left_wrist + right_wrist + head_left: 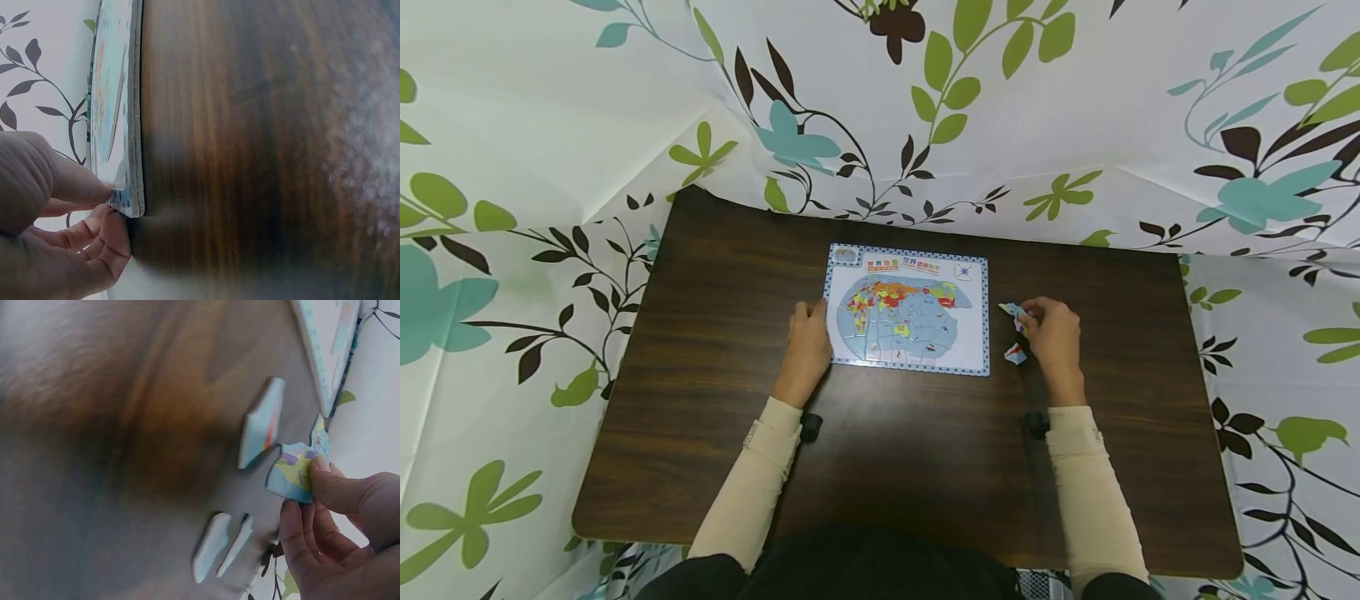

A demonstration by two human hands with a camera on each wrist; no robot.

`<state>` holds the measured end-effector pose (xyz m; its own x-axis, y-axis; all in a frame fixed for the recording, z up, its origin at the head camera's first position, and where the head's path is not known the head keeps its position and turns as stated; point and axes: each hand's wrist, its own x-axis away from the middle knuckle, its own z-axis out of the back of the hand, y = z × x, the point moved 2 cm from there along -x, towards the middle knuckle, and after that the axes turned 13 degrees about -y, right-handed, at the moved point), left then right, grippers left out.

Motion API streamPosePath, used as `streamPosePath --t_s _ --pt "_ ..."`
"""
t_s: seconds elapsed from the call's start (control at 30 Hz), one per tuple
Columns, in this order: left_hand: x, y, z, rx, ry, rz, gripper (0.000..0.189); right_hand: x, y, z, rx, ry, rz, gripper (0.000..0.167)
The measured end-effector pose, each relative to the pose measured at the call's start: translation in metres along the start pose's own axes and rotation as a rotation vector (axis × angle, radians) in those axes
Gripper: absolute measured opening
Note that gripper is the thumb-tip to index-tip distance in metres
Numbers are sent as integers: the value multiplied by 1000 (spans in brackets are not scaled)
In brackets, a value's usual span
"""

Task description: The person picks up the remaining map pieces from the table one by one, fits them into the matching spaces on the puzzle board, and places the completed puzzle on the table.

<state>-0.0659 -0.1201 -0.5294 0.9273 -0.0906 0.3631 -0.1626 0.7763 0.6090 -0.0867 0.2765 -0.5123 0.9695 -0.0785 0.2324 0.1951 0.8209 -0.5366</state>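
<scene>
A world map jigsaw puzzle (966, 333) in a white tray with a dotted blue border lies on the table. My left hand (807, 340) is at its left edge; in the left wrist view the thumb and fingers (114, 234) pinch the tray's corner. To the right of the tray, my right hand (1054, 337) pinches a blue, yellow and purple puzzle piece (294, 469) between thumb and fingertips. A loose piece (1015, 354) with a red patch lies beside that hand. Two more loose pieces (211, 547) show in the right wrist view; the hand covers them in the head view.
The dark wooden table (925, 467) spreads around the puzzle. A white cloth with leaf and flower prints (865, 100) hangs behind the table and at its sides. A dark band sits on each wrist.
</scene>
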Motion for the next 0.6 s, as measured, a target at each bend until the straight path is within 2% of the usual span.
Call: streamPosePath --t_s 0.13,0.27,0.43,0.6 --pt "0 0 0 -3 3 -2 46 -1 -7 3 -43 -11 9 17" --pt "0 0 0 -6 6 -5 46 -3 -16 2 -99 -56 16 20" --pt "-1 -1 0 -7 11 -5 47 -9 -27 -5 -145 -121 43 20" --pt "0 -1 0 0 3 -2 47 -11 -40 -16 -148 -147 73 19"
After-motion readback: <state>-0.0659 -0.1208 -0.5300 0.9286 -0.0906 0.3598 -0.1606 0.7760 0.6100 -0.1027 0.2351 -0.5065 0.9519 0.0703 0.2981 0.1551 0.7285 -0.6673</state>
